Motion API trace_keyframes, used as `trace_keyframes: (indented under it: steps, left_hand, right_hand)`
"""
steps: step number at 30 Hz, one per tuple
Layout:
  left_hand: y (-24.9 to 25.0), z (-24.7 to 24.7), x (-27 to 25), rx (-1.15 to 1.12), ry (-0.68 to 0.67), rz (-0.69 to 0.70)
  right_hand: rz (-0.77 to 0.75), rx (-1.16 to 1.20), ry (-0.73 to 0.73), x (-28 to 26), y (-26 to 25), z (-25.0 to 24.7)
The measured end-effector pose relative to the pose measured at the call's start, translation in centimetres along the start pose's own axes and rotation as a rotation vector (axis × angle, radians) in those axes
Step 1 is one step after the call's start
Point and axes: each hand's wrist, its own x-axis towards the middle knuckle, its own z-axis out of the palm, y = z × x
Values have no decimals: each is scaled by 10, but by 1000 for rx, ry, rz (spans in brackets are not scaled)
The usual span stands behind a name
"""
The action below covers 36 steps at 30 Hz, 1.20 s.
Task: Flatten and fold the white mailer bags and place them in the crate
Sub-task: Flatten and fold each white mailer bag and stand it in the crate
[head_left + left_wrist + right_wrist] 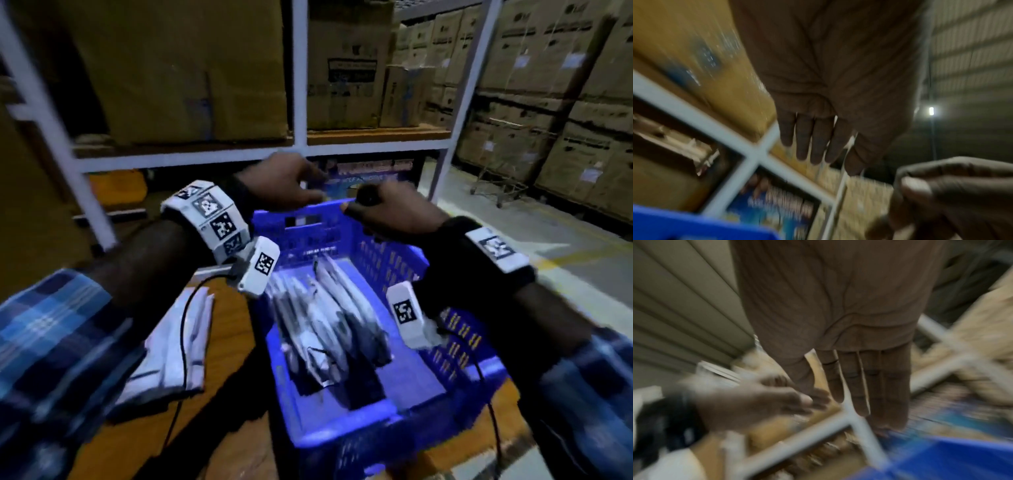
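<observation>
A blue plastic crate (342, 425) stands on the wooden table and holds several folded white mailer bags (325, 325) leaning side by side. More white mailer bags (171, 342) lie stacked flat on the table, left of the crate. Both hands hover over the crate's far rim. My left hand (294, 185) (813, 138) has straight fingers and holds nothing. My right hand (387, 212) (863, 382) is close beside it, its fingers extended and empty in the right wrist view. The crate's edge (694, 227) (951, 459) shows blurred in both wrist views.
A white metal shelf rack (299, 102) with large cardboard boxes (178, 68) stands just behind the crate. Stacked cartons (555, 102) line the floor at the right. The wooden table (233, 359) carries the crate and the stack. Black cables hang from both wrists.
</observation>
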Motion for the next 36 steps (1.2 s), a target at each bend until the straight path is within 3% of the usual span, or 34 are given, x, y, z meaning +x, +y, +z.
trace_keyframes:
  steps: [4, 7, 14, 19, 24, 26, 32, 36]
  left_hand:
    - [-7, -28, -101, -98, 193, -93]
    - [-19, -27, -182, -72, 268, -207]
    - [-86, 33, -354, -73, 178, -625]
    - [-129, 97, -452, -85, 95, -826]
    - [-160, 155, -520, 128, -184, -879]
    - [-171, 167, -536, 110, -230, -895]
    - [-187, 174, -552, 95, -192, -804]
    - [-187, 180, -555, 90, -61, -749]
  right_hand:
    - [-242, 98, 107, -26, -63, 7]
    - [-370, 129, 100, -46, -110, 31]
    - [-514, 193, -41, -70, -183, 122]
    - [-428, 136, -145, -75, -210, 197]
    - [-301, -9, -221, -68, -230, 274]
    - [-231, -57, -271, -65, -240, 301]
    - [-167, -96, -314, -35, -288, 368]
    - [-137, -143, -326, -6, -323, 418]
